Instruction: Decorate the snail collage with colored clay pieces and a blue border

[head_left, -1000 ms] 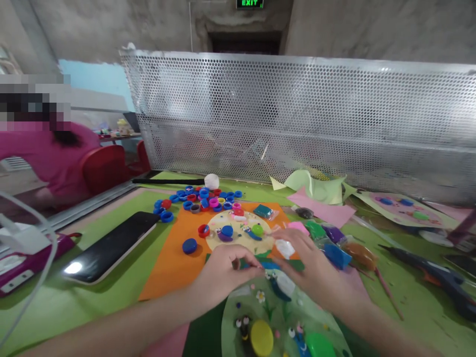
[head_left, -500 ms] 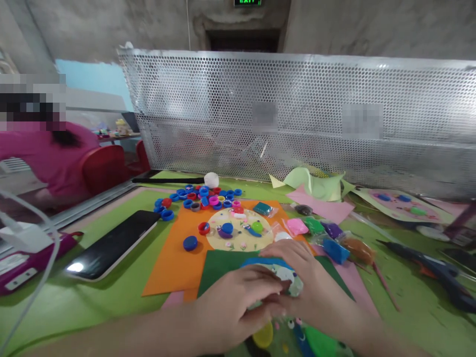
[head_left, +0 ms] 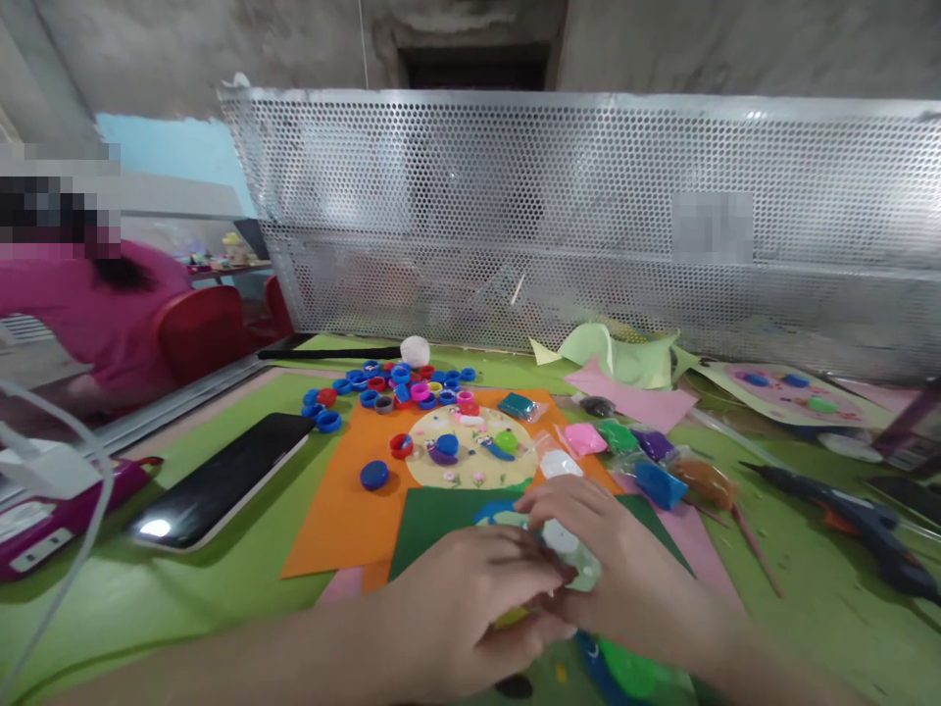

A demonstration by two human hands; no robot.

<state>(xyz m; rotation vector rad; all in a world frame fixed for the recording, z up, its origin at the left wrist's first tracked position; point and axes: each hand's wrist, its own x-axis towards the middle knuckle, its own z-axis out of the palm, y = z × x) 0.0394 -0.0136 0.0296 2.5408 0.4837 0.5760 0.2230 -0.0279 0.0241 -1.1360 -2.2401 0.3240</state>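
My left hand (head_left: pixel 463 608) and my right hand (head_left: pixel 610 564) meet at the front of the table, fingers curled and pinched on a pale green craft disc (head_left: pixel 580 567) decorated with bottle caps and clay shapes. The disc lies over a dark green sheet (head_left: pixel 433 520). Yellow and green caps of the disc peek out below my hands. Behind it lies an orange sheet (head_left: pixel 338 520) bearing a cream disc (head_left: pixel 470 461) with small clay figures and caps.
A pile of blue, red and pink bottle caps (head_left: pixel 397 384) lies at the back. A black phone (head_left: pixel 221 480) rests left, clay packets (head_left: pixel 639 461) and a glue gun (head_left: pixel 853 515) right. A perforated metal screen (head_left: pixel 588 216) closes the back. A person in pink (head_left: pixel 88 314) sits far left.
Both hands drew back toward me and closed together over the green disc, which now sits lower under them. The camera tilted slightly down.
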